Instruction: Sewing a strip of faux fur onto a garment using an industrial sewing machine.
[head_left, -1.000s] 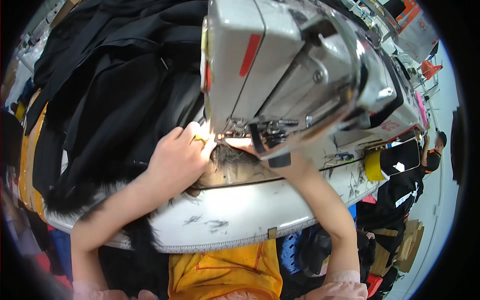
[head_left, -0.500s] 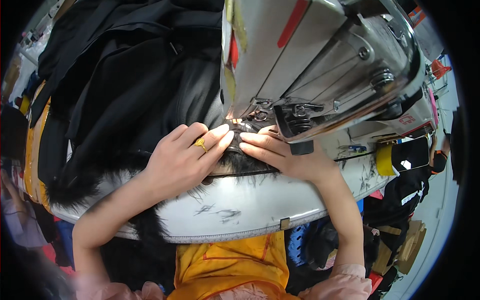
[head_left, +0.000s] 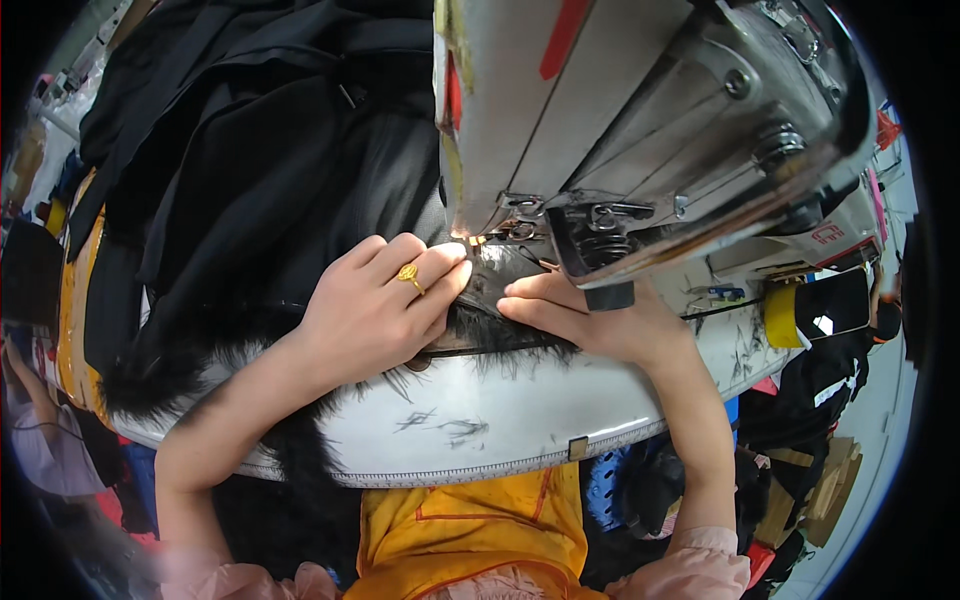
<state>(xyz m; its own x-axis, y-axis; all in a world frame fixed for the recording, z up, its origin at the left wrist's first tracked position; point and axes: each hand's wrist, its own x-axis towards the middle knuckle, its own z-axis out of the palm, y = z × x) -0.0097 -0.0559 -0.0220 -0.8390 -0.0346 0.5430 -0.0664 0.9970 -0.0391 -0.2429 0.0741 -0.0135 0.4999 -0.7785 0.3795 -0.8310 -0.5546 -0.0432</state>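
Fur trim [head_left: 490, 326]: black, lying between both hands, just before the lit needle area.
Left hand [head_left: 385, 300]: fingertips rest on the work near the needle (a gold ring [head_left: 408, 273] on one finger); with the thumb hidden, I cannot tell whether it pinches.
Right hand [head_left: 610, 318]: extended fingertips touch the trim's right side; I cannot tell if it grasps.
Sewing machine [head_left: 520, 90]: its pale head stands above the fingers.
Garment fabric [head_left: 250, 170]: black, heaped left of the machine.
White tabletop [head_left: 540, 405]: dark loose fibres [head_left: 430, 420] lie nearer the person.
Apron [head_left: 475, 530]: yellow, below the table edge.
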